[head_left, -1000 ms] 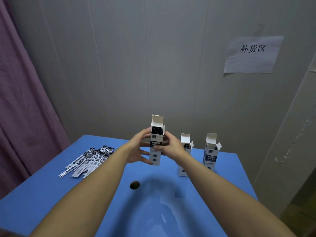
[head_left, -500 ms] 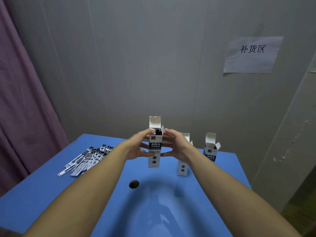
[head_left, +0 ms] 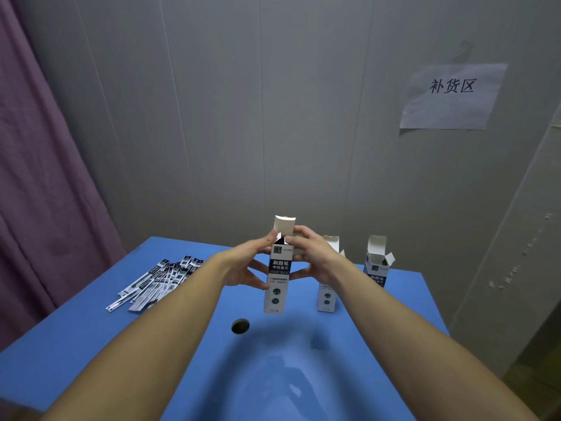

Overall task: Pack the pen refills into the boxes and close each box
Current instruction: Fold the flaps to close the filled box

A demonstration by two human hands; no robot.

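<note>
A tall black-and-white refill box point(head_left: 277, 281) is held upright above the blue table point(head_left: 91, 338), its top lid flap still standing up. My left hand point(head_left: 246, 265) grips its left side, thumb at the top opening. My right hand point(head_left: 312, 256) grips the right side, fingers pressing at the side flaps near the top. Two more boxes stand on the table with lids open: one point(head_left: 328, 294) partly behind my right wrist, another point(head_left: 378, 262) further right. A pile of packaged pen refills point(head_left: 158, 281) lies at the left.
A dark round hole point(head_left: 240, 326) sits in the table in front of the held box. A grey wall with a paper sign point(head_left: 452, 97) stands behind. A purple curtain point(head_left: 45, 177) hangs at the left. The table's right edge drops off beside the far box.
Both hands have slid up the box to its top opening, and the fingers now work at the side flaps. The box stays upright at about the same place.
</note>
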